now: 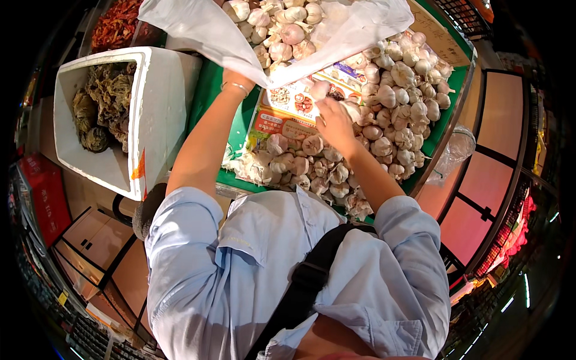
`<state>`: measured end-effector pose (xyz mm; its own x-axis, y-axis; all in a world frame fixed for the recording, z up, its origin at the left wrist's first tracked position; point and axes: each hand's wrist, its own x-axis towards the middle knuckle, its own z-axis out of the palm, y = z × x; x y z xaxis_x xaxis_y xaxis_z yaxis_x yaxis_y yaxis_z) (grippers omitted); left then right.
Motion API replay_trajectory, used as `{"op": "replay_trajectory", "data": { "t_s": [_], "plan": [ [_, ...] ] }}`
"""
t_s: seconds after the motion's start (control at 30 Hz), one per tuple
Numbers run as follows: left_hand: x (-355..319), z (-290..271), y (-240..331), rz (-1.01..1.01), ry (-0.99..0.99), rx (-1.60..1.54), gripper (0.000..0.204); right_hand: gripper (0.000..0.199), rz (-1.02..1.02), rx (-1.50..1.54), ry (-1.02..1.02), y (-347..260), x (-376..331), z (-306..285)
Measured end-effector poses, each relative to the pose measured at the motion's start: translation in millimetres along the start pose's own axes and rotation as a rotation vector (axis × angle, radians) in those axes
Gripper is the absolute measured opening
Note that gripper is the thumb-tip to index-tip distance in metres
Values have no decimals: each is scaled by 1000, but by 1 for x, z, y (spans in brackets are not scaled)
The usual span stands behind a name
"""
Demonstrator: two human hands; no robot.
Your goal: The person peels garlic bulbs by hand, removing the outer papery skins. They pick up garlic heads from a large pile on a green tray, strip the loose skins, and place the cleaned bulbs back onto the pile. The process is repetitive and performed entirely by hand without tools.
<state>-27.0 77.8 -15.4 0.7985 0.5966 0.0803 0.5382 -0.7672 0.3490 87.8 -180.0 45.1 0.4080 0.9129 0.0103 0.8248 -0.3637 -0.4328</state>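
Observation:
My left hand (237,81), a bracelet at its wrist, is closed on the edge of a thin white plastic bag (198,33). The bag spreads in a wide V over the far part of the garlic display and partly covers my left fingers. Over the printed sheets in the middle, my right hand (336,123) has its fingers drawn together at a pale garlic bulb (320,90), which is slightly blurred at the fingertips. Loose garlic bulbs (403,96) lie heaped to its right, and more garlic (312,165) lies nearer my body.
A green-lined display bin (204,108) holds the garlic, with a cardboard sign (441,33) at its far right. To the left stands a white foam box (171,108) with dried brown bundles (99,105). Red dried chillies (117,27) sit behind it. Crumpled clear plastic (450,153) hangs at the right edge.

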Motion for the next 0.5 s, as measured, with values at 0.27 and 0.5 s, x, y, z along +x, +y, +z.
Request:
{"op": "replay_trajectory", "data": {
  "t_s": [0.27, 0.5],
  "plan": [
    [-96, 29, 62, 129, -171, -29, 51, 40, 125, -258, -98, 13, 10, 3],
    [-57, -10, 40, -92, 130, -199, 42, 30, 77, -33, -226, -2, -66, 11]
  ]
}}
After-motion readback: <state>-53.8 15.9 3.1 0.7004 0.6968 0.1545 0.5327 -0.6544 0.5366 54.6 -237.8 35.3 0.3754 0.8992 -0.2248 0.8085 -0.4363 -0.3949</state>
